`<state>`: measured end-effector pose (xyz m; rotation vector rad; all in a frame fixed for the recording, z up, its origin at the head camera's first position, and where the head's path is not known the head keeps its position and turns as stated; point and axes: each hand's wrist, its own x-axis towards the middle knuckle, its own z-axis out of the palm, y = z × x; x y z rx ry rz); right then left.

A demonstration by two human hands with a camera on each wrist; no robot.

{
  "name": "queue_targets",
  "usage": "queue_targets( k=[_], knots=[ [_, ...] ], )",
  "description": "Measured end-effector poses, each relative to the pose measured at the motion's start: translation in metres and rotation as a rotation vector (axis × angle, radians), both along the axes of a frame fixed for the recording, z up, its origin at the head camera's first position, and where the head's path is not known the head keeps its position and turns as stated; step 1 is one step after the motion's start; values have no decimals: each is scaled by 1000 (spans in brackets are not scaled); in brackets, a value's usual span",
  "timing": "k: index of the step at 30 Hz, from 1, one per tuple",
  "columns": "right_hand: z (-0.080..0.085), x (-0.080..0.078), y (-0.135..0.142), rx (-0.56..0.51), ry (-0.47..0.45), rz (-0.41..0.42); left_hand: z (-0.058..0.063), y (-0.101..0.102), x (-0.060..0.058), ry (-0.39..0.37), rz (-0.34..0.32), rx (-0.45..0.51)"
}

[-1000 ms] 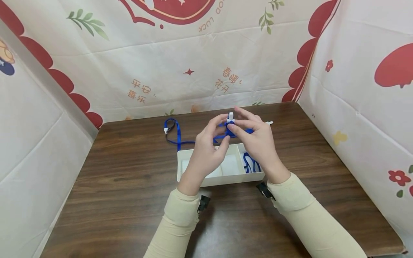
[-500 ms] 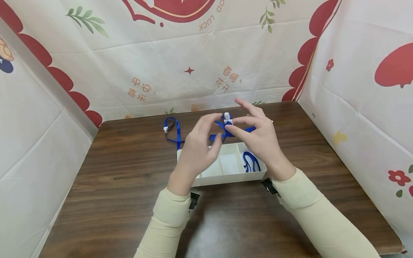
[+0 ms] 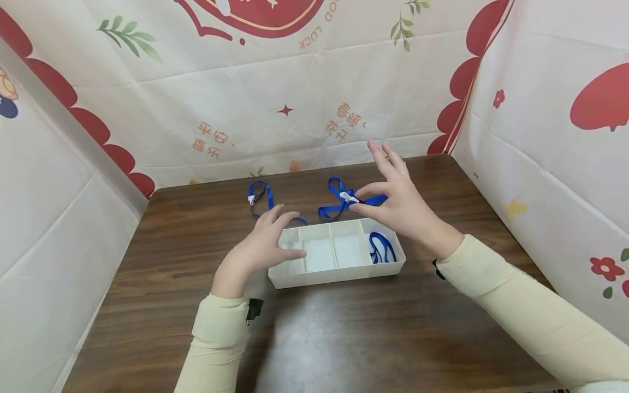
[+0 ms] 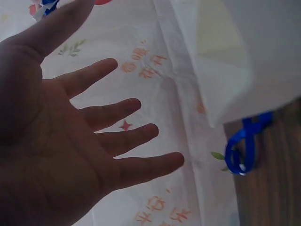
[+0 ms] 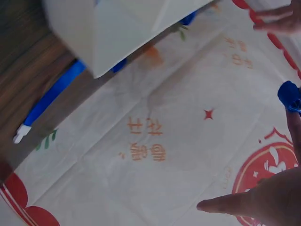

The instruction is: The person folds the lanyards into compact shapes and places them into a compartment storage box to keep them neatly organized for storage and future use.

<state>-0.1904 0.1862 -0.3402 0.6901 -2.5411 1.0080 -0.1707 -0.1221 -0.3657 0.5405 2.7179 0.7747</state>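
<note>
Our R hand (image 3: 404,206) pinches a bunched blue strap (image 5: 288,95) w/ white clip (image 3: 349,197) between its fingers (image 3: 375,189); our L hand (image 3: 259,244) has fingers apart, near a rectangular 4-compartment white tray (image 3: 339,276) on the wood-grain table (image 3: 334,338).

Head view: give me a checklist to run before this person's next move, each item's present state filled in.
1. White clip pinched by the right hand: ok.
2. Left hand holding nothing: ok.
3. Tray upright on the table: ok.
4. Table behind the tray free of lanyards: not ok; left lanyard and right lanyard lie there.
5. Blue coil at the right hand secured: cannot tell; right wrist view cuts it off.
</note>
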Motion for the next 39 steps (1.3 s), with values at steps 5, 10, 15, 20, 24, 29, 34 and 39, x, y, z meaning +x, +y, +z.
queue_targets(
  k=[5,10,15,20,24,29,34,39],
  knots=[
    [-6,-4,2,64,-54,-57,-17,-10,1,-65,16,-54],
    [-17,-2,0,91,-59,-100,-28,-12,1,-110,23,-19],
    [-32,-2,-5,142,-76,-83,-34,-14,3,-155,22,-11],
    [-50,-1,-9,265,-138,-87,-39,-15,2,-153,17,-4],
    [-64,5,-14,325,-178,-117,-40,-16,1,-133,12,-14],
    [-77,11,-22,384,-207,-132,-40,-16,2,-115,18,-34],
    [-80,8,-26,425,-259,-138,-39,-13,0,-91,30,-63],
    [-74,2,-29,439,-305,-120,-37,-14,2,-92,58,-68]
  ],
)
